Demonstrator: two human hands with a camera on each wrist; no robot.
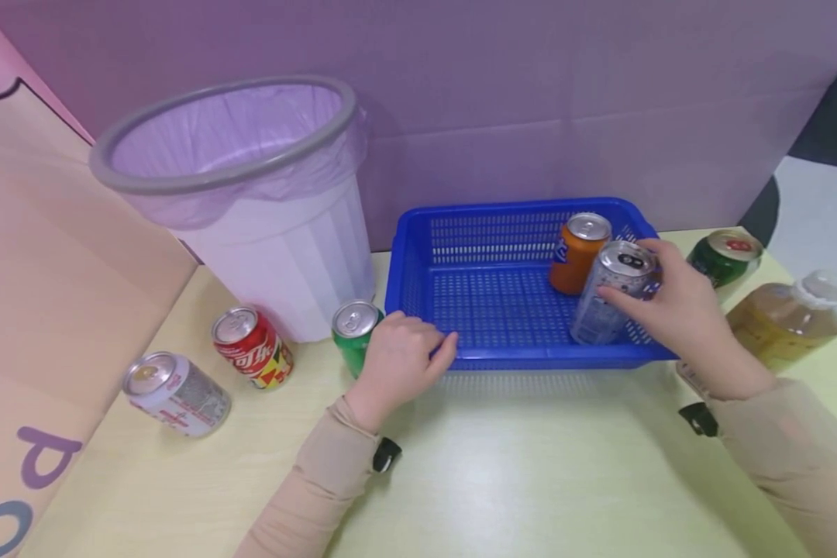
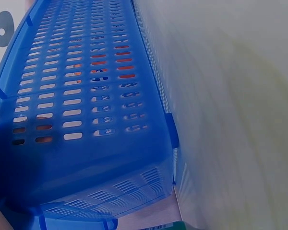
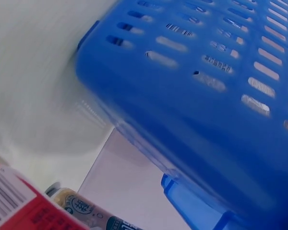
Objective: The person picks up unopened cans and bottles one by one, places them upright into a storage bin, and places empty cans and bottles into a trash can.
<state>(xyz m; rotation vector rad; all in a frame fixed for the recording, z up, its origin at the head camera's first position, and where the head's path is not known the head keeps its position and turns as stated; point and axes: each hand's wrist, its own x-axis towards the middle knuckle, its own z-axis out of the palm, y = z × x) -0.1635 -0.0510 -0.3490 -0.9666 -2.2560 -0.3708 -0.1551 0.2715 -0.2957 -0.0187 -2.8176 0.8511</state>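
Note:
A blue plastic basket [image 1: 488, 361] with slotted walls sits on the table. Inside it, at the right front, is a silver can [image 1: 600, 302], which my right hand [image 1: 683, 310] holds near the top between thumb and fingers. Parts of this can's print show through the slots in the right wrist view. An orange can [image 1: 573, 260] stands just behind it in the basket. My left hand [image 1: 401, 360] grips the basket's front left corner, its fingers bent at the rim. A green can [image 1: 354, 333] is beside that hand, partly hidden by it.
Left of the basket stands a white bin [image 1: 300, 256] with a purple liner. A red can [image 1: 254, 349] and a white can [image 1: 177, 395] are on the table in front of it. On the right are a dark green can [image 1: 721, 267] and a bottle of yellow liquid [image 1: 774, 325].

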